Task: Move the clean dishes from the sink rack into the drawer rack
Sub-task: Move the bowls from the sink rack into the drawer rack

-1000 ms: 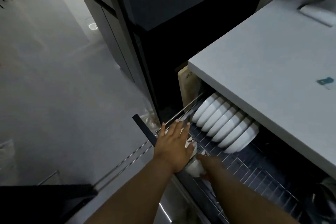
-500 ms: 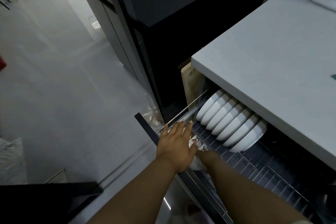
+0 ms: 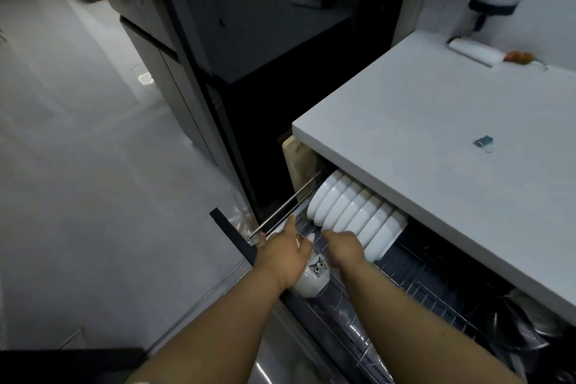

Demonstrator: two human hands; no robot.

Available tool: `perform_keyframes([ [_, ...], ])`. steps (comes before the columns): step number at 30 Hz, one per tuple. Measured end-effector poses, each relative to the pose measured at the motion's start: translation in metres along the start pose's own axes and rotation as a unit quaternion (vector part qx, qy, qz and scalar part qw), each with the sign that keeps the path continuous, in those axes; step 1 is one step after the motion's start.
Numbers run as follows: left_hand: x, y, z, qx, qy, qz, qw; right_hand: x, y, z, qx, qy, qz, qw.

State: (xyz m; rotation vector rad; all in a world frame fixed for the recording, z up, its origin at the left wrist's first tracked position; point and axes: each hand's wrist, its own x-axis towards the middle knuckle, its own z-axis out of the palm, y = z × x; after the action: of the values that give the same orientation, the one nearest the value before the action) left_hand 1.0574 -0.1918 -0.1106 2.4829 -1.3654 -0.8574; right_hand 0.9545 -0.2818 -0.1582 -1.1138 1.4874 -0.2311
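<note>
Under the counter edge: pulled-out wire drawer rack [image 3: 414, 287], chrome wires over a dark tray, half tucked beneath the pale grey countertop [image 3: 436, 146].
Task item: small white ceramic cup with a cartoon owl face [image 3: 313, 277], lying on its side on the rack wires near the rack's front left corner.
Left hand [image 3: 288, 254]: palm down over the upper part of the cup, fingers straight and fairly close together, reaching past the cup toward the chrome side rail [image 3: 288, 201]; thumb spread to the right, its pale nail showing.
Cup vs. left fingers: the cup sits below the palm and wrist, not under the fingertips; the owl face shows just right of the heel of the hand. Whether the palm touches the cup, cannot tell.
Right hand [image 3: 344, 246]: back of hand toward the camera, fingers curled downward and hidden; what they hold, if anything, cannot tell.
Cup vs. right hand: cup lies just left of and below it, in the gap between the two wrists.
Stored dishes: row of white ribbed bowls [image 3: 355, 217] standing on edge in the rack, just beyond the right hand.
Far right of rack: dark metal pots [image 3: 523, 324], dim.
Beside drawer: light wooden cutting board [image 3: 294, 159] standing upright.
Surroundings: grey tiled floor [image 3: 93, 165]; dark cabinet [image 3: 218, 40].
</note>
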Motion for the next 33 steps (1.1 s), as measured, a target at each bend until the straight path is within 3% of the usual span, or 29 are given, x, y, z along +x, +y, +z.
perform_keyframes([
  [5, -0.016, 0.020, 0.000, -0.078, 0.026, 0.006, 0.997, -0.039, -0.016, -0.027, 0.074, 0.000, -0.028, 0.997],
  [22, -0.130, 0.106, 0.020, -0.081, 0.056, 0.095, 0.991, -0.174, 0.029, -0.135, 0.227, 0.027, -0.079, 0.970],
  [33, -0.199, 0.211, 0.063, -0.064, 0.025, 0.239, 0.969, -0.245, 0.086, -0.245, 0.283, 0.137, -0.085, 0.945],
])
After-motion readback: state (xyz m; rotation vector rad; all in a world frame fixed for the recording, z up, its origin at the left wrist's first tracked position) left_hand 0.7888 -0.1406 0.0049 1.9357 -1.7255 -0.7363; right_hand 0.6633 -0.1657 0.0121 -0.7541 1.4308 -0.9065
